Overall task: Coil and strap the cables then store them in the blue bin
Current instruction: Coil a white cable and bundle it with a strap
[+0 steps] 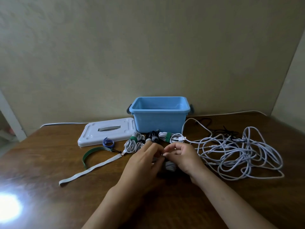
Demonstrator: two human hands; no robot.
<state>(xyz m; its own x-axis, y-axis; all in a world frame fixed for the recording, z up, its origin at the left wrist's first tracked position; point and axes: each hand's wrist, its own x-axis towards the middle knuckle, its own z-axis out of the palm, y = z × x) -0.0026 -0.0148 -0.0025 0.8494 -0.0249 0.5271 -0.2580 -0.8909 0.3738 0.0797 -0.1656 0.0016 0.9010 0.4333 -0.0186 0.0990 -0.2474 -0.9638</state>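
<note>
— Between the two hands, low over the middle of the brown wooden worktop (49, 162), sits a small coiled white cable bundle (170, 165). Do you see it?

— Only part of it. The left hand (145, 162) and the right hand (183, 157) meet right over it, so most of the coil is hidden.

— How do the fingers stand?

— The right hand's fingers (173, 148) are curled, the tips pinching something small at the top of the coil, where they touch the left hand's fingers (156, 152). Those are bent too and rest on the bundle. Whether they pinch a strap or the cable itself, I cannot tell.

— And the open blue plastic bin (159, 120)?

— At the back of the worktop by the wall, well apart from the hands. Its flat white lid (105, 132) lies just to its left.

— What stands between the hands and the bin?

— Strapped coils in a row: a white coil with a green strap (132, 142), a black coil with a grey strap (152, 138) and a second white coil with a green strap (166, 137). They lie just in front of the bin.

— On the right?

— A big tangled heap of loose white cables (239, 152), with a thin black cable (219, 130) behind it.

— On the left?

— Loose straps: a rolled blue strap (108, 142), a curved green strap (92, 154) and a long flat grey strap (89, 170), all near the lid. A bright glare (8, 207) sits on the worktop's near left corner.
</note>
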